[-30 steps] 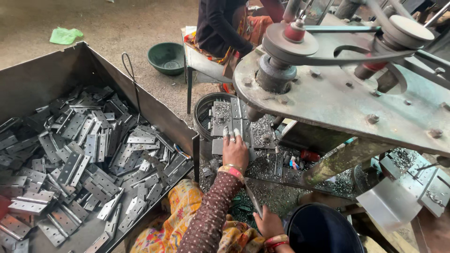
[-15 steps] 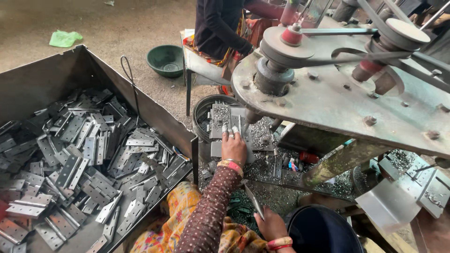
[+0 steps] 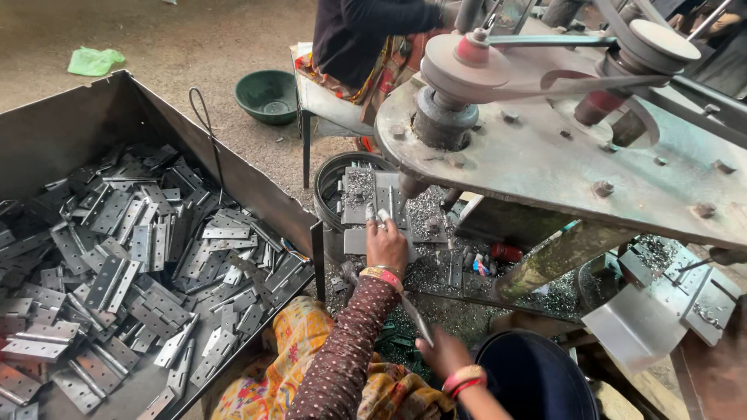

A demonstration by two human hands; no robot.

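Two hands work at a metal press. The left hand [image 3: 387,243], in a dotted maroon sleeve with bangles at the wrist, reaches toward twelve o'clock and lies on the grey work plate [image 3: 373,204] under the machine's head; its fingers are close together, the tips pressing a small hinge piece [image 3: 377,215] flat against the plate. The right hand [image 3: 442,351], at about five o'clock from the left, is low beside a dark blue bucket [image 3: 537,377] and closes around a thin metal rod [image 3: 416,319] that slants up toward the plate; how tightly its fingers curl I cannot tell. Metal shavings [image 3: 428,210] litter the plate and the floor below. At nine o'clock a large steel bin [image 3: 70,124] holds a heap of grey hinges [image 3: 140,257]. Another person sits at twelve o'clock, near a green bowl [image 3: 267,95].
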